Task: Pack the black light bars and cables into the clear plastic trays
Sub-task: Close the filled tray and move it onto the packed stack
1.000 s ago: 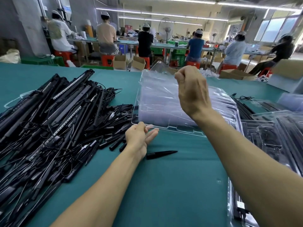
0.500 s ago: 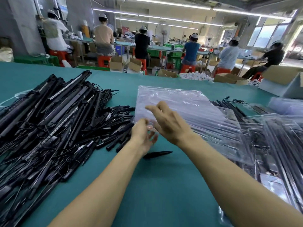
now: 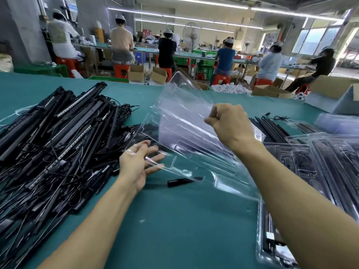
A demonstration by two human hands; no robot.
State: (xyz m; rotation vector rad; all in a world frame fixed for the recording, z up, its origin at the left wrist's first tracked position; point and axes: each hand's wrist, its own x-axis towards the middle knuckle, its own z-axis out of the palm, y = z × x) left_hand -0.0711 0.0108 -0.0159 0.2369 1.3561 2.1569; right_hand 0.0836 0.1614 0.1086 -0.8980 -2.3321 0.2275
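The clear tray (image 3: pixel 182 136) I am holding is empty. It hangs tilted over the middle of the counter (image 3: pixel 174 230), with its far corner raised toward 12 o'clock and its near edge low. Through it, toward 12 o'clock, I can see a stack of clear trays (image 3: pixel 174 125) lying flat, though the blur keeps me from telling what, if anything, is in them. At 3 o'clock the filled trays (image 3: pixel 310 164) overlap one another, with black bars and thin cables lying in their moulded slots. One more of them shows at 5 o'clock, partly under my right forearm.

The pile of black light bars and cables (image 3: pixel 58 136) fills the counter from 8 to 10 o'clock, heaped and tangled. A few loose bars (image 3: pixel 272 129) lie at 2 o'clock, beyond the filled trays.

My right hand (image 3: pixel 231 123) is curled into a fist around the tray's upper right edge, knuckles toward me and forearm coming in from 4 o'clock. My left hand (image 3: pixel 136 164) is spread with the fingers mostly straight, touching the tray's low left corner. Its arm comes in from 7 o'clock.

A small black piece (image 3: pixel 178 182) lies on the counter just under the tray's near edge. Bare green counter runs from there down to 6 o'clock, between my arms. The pile closes off the left side and the filled trays the right. A cardboard box (image 3: pixel 334 94) sits at the far edge at 2 o'clock.
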